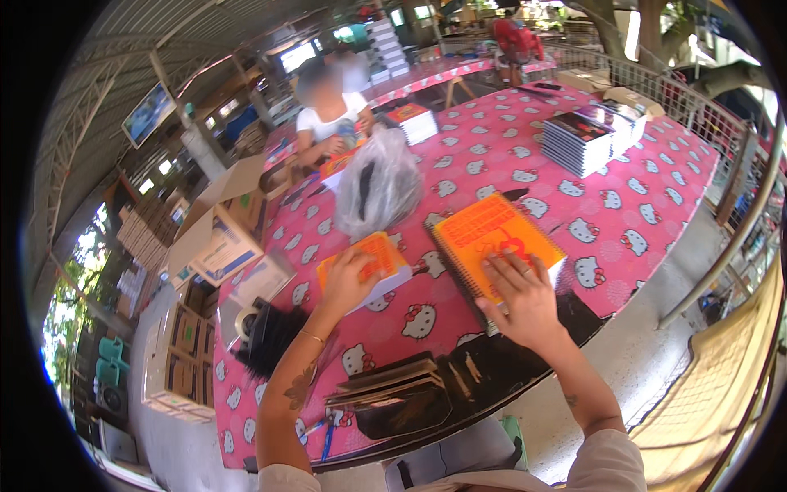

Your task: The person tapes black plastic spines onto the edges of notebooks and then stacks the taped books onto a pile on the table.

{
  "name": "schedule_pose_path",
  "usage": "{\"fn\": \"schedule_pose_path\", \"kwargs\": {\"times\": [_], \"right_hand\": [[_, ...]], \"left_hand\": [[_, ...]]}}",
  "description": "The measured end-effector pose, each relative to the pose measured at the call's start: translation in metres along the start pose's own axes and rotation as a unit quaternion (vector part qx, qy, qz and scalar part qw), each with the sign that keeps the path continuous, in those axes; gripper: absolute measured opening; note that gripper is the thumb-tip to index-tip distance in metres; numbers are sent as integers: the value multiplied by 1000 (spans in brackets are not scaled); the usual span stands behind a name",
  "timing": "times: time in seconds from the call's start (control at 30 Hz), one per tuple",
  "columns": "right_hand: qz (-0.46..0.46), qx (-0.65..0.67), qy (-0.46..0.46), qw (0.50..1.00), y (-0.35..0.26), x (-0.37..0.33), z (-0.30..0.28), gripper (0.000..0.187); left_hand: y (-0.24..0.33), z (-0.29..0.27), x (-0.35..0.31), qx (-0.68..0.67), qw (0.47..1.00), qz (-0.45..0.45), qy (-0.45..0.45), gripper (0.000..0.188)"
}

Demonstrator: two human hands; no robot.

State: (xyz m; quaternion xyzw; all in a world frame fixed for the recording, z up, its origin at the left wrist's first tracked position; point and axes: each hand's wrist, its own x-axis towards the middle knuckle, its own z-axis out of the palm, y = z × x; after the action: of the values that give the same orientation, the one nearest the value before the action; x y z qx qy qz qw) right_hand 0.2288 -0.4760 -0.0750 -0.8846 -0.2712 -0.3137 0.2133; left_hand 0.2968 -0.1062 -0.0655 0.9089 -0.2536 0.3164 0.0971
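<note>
Steadying, apparently.
Spiral notebook (479,230) under spread right hand (522,297); pad (384,252) under curled left hand (348,284), pinch unclear; lifting would need edge grip.

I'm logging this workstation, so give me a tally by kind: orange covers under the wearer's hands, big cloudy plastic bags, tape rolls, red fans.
Orange covers under the hands: 2
Big cloudy plastic bag: 1
Tape roll: 1
Red fan: 1
Total: 5
</note>
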Motion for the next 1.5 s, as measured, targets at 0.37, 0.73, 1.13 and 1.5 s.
{"fn": "schedule_pose_path", "kwargs": {"times": [0.37, 0.73, 1.13, 1.5], "right_hand": [[-74, 384, 22, 920, -89, -18, 6, 59], [165, 650, -15, 742, -114, -69, 70, 28], [98, 568, -103, 811, -138, -77, 69, 57], [175, 621, -78, 760, -102, -89, 83, 51]], "left_hand": [[7, -51, -54, 68, 984, -121, 116, 17], [161, -165, -74, 7, 997, 54, 47, 41], [160, -108, -184, 150, 987, 8, 64, 43], [87, -62, -251, -23, 921, -376, 96, 40]]}}
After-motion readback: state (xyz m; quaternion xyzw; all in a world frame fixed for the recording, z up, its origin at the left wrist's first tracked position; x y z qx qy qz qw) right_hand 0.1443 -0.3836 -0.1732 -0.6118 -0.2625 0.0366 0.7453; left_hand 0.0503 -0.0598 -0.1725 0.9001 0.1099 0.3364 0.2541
